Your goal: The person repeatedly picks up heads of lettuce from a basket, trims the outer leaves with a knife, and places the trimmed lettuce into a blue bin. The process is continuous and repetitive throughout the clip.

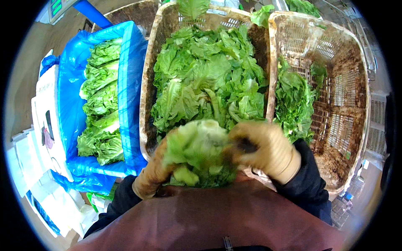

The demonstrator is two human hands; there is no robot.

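Close in front of my brown apron, a head of lettuce (197, 146) is held with its pale cut end up, smeared by motion. My left hand (155, 171), in a tan glove, is wrapped round its left side. At its right side is my right hand (264, 150), gloved alike, with curled fingers against the leaves. A dark patch shows between its thumb and fingers, and what it grips I cannot make out. Just beyond both hands, a dirty white plastic crate (147, 83) is heaped with loose lettuce leaves (205, 71).
To the left, a box lined with blue plastic (132, 100) holds a row of lettuce heads (102, 100). On the right stands a second dirty crate (341, 100), with leaves (293, 100) along its left side. A blue post (94, 12) rises at the upper left.
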